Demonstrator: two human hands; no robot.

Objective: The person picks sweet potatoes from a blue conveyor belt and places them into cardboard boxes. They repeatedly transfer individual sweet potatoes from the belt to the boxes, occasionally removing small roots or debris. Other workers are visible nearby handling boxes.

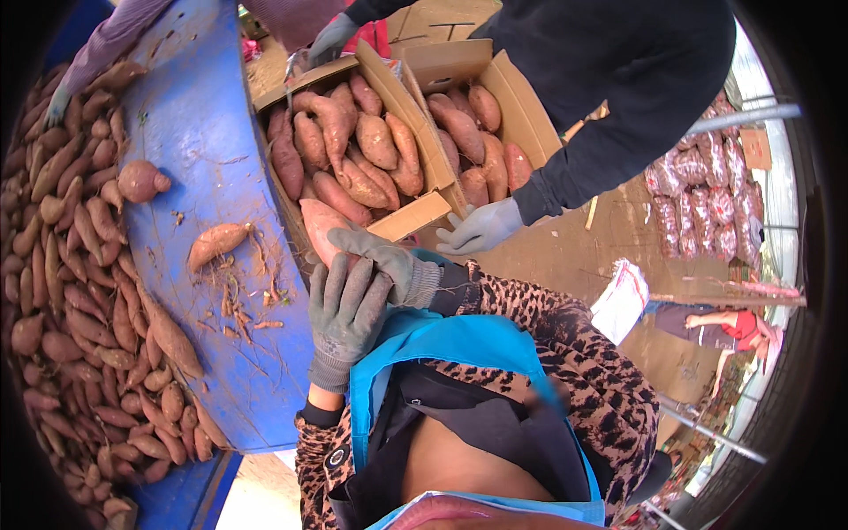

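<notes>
A large pinkish sweet potato (323, 225) is between my gloved hands at the near left corner of an open cardboard box (414, 215). The fingers of my right hand (391, 262) lie across its lower end. My left hand (348, 305), in a dirty grey knit glove, is just below, its fingers against my right hand and near the sweet potato's lower end; its palm side is hidden, so its grip cannot be told. Sweet potatoes (376, 142) fill the box. On the blue table (199, 119) lies a single sweet potato (218, 245) beside root trimmings (238, 305).
A heap of sweet potatoes (86, 285) covers the left side. A second box (530, 106) stands beside the first. A co-worker's gloved hand (480, 228) is near it; another's gloved hand (58, 106) touches the heap. Filled bags (712, 192) are stacked at right, near a person (722, 328).
</notes>
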